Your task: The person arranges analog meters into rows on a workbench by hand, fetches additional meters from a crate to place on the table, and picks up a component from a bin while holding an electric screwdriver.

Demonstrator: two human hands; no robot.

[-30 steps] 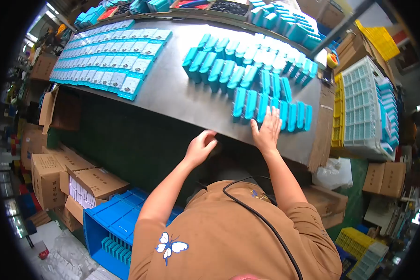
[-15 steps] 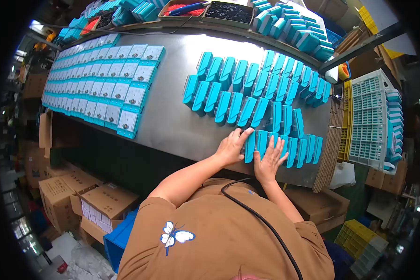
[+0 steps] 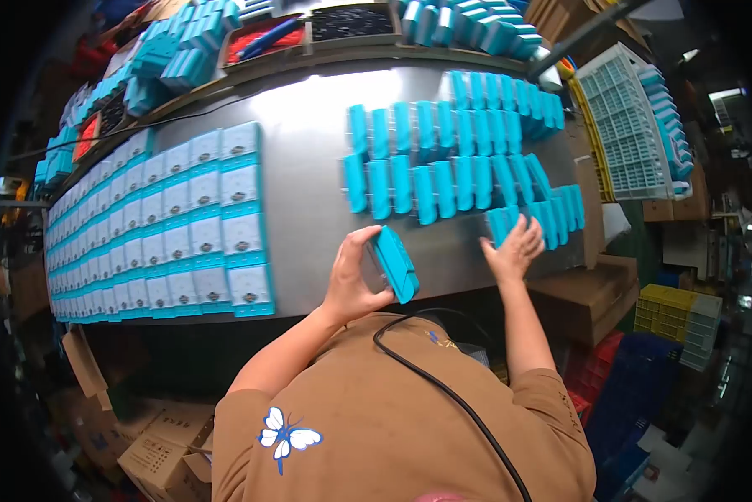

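My left hand (image 3: 347,280) is closed on one teal plastic casing (image 3: 395,264), thumb at its near end and fingers at its far end. The casing is tilted, lifted out in front of my body. My right hand (image 3: 512,253) is at the left end of the front row of teal casings (image 3: 562,216). Its thumb and fingers are spread around the end casings (image 3: 500,224) there, touching them. Behind this row, more casings (image 3: 441,188) stand on edge in several rows.
Flat teal-and-white units (image 3: 194,226) cover the table's (image 3: 296,192) left part. Boxes of red parts (image 3: 263,42) and black parts (image 3: 351,23) sit on the back ledge, among stacked teal pieces. A white crate (image 3: 631,125) is at right; cartons (image 3: 581,297) stand below.
My left hand has taken a casing from the front row's left end and moved left with it. My right hand stays at that row. The view has shifted.
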